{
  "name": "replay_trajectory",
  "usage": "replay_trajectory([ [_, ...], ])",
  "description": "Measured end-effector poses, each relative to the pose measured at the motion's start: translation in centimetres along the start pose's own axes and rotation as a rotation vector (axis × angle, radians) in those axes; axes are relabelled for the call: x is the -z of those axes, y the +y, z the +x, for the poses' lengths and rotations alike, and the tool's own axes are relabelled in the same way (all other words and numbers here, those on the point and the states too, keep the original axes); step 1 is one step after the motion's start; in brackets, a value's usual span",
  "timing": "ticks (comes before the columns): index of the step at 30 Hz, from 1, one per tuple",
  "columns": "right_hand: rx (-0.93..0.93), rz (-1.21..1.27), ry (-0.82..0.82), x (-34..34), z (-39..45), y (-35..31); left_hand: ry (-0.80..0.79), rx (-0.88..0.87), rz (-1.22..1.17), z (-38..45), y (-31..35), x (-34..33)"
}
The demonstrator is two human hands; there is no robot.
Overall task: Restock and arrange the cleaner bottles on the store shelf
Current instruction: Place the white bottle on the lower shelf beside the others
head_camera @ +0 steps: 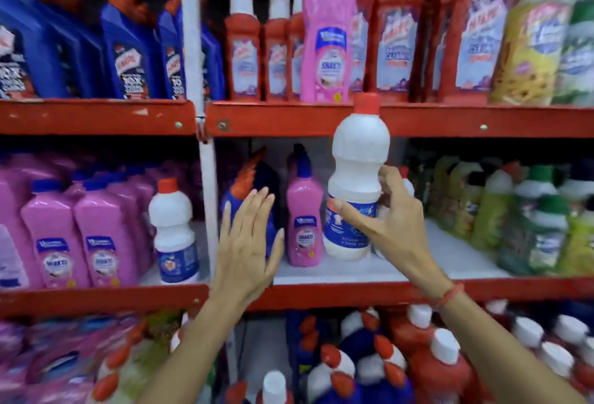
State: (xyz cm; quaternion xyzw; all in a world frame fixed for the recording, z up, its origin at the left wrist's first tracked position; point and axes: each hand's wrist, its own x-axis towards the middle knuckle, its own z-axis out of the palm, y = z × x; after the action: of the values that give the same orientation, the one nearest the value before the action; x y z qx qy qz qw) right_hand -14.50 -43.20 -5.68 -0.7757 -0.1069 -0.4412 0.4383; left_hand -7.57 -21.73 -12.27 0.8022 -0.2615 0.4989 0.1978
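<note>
My right hand (390, 220) grips a white cleaner bottle (358, 162) with a red cap and blue label, held upright in front of the middle shelf (353, 270). My left hand (249, 243) is open, fingers spread, reaching toward a blue bottle with an orange nozzle (249, 185) at the shelf's left end. A pink bottle (303, 220) stands between the blue bottle and the held bottle. Another white bottle (175, 230) stands left of the white upright post (209, 178). A further white bottle is partly hidden behind my right hand.
Red bottles (398, 37) and one tall pink bottle (328, 34) fill the top shelf, blue bottles (135, 50) to their left. Pink bottles (80, 227) crowd the middle left, green and yellow ones (514, 217) the middle right. Mixed bottles (434, 355) sit below.
</note>
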Motion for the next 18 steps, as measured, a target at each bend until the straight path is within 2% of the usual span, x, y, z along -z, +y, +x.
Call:
replay_trajectory([
  [6,-0.097,-0.091,-0.08,3.9,-1.5,6.8,-0.18,0.034,-0.044,-3.8,4.3,-5.4],
  [11,-0.202,-0.046,-0.073,5.1,-1.2,11.5,-0.324,0.203,0.023,-5.7,5.9,-9.5],
  [15,-0.224,-0.054,-0.095,6.0,-0.9,13.9,-0.355,0.275,0.091,-7.1,6.5,-11.4],
  [18,-0.248,-0.068,-0.086,6.5,-0.7,15.3,-0.345,0.26,0.122,-7.4,6.3,-11.9],
])
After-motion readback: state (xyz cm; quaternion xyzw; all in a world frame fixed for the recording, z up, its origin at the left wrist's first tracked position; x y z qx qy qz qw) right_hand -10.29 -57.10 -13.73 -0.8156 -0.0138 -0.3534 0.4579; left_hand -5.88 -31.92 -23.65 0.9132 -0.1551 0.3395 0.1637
